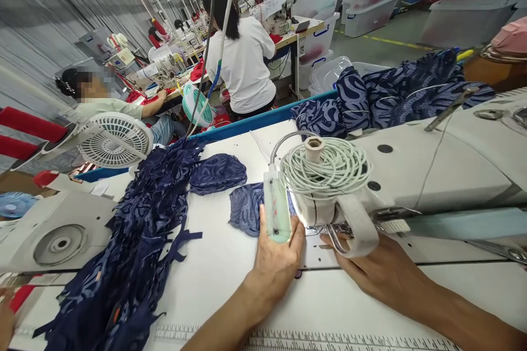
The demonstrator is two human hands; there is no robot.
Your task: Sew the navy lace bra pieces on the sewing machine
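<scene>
My left hand (275, 256) lies on the white sewing table (230, 263), fingers stretched forward beside a small navy lace piece (246, 209) that runs under the sewing machine's head (329, 197). The lamp (276, 209) on a gooseneck hides part of those fingers. My right hand (381, 270) rests on the table at the needle area, its fingertips hidden behind the machine's white guard, so I cannot see whether it holds the fabric.
A long heap of navy lace pieces (140, 241) lies on the table's left. More navy lace (395, 93) is piled behind the machine. A white fan (115, 140) stands at left. Two people sit at sewing stations beyond; plastic bins stand far back.
</scene>
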